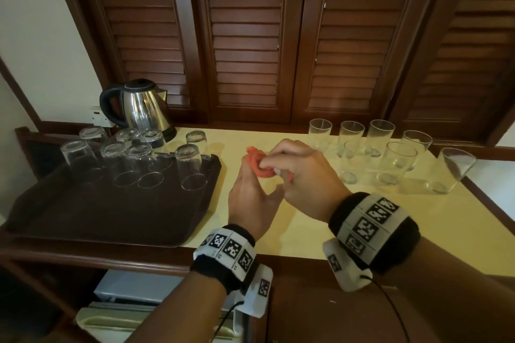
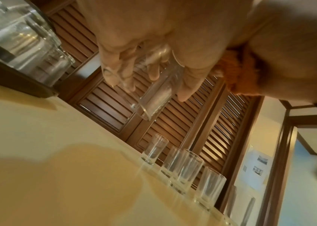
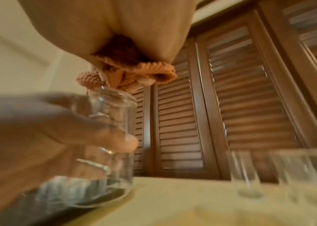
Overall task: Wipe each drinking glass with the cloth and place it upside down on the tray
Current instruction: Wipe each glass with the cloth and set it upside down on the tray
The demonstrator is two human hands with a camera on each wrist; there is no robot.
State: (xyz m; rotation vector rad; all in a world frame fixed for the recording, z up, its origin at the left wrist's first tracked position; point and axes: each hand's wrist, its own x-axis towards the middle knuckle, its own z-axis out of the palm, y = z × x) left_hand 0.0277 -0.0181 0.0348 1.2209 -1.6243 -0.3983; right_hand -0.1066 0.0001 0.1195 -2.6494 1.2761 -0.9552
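A: Status on the hands?

B: Both are over the table (image 1: 278,234), between the tray (image 1: 83,211) and the upright glasses (image 1: 390,159). Left hand (image 1: 252,198) holds a drinking glass (image 2: 153,91) in the air. The fingers (image 2: 115,71) are wrapped round its wall and the thumb lies along the other side. Left wrist view shows the glass tilted, clear of the tabletop.

A: Right hand?

B: Right hand (image 1: 303,175) has its fingers curled tight on the orange cloth (image 1: 257,164). The cloth is bunched and sits at one end of the held glass. Right wrist view shows it touching the glass (image 3: 111,116); whether it goes inside, I can't tell, that frame is blurred.

A: Tray contents?

B: Dark brown tray at the left end of the table. Eight glasses upside down (image 1: 131,164) on its far half. Near half is bare.

A: Remaining stock?

B: Seven upright glasses on the right of the table, in two loose rows. The rightmost one (image 1: 451,170) stands apart, near the table edge.

A: Anything else?

B: Steel kettle (image 1: 142,106) behind the tray, against the louvred doors (image 1: 250,36).
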